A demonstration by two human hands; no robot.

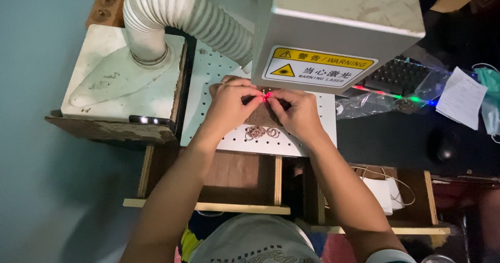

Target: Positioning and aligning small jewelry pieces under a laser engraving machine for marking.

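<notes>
Small metal ring [265, 97], lit by a red dot, sits pinched between the left hand [229, 104] and right hand [298, 112] over the white perforated metal plate [208, 75]; loose copper-coloured rings [262, 132] lie on that plate just below the hands.

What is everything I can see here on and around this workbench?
Grey metal machine head: one, top centre, yellow warning label on its front.
White ribbed hose: one, upper left, curving towards the machine.
White perforated plate: one, under the hands.
Small coppery metal rings: a small pile, count unclear, on the plate's near edge.
Black keyboard with coloured lights: one, right, under clear plastic.
White paper sheet: one, far right.
Black computer mouse: one, right.
Left hand: pinching something tiny at a red glow.
Right hand: meeting it there.
</notes>
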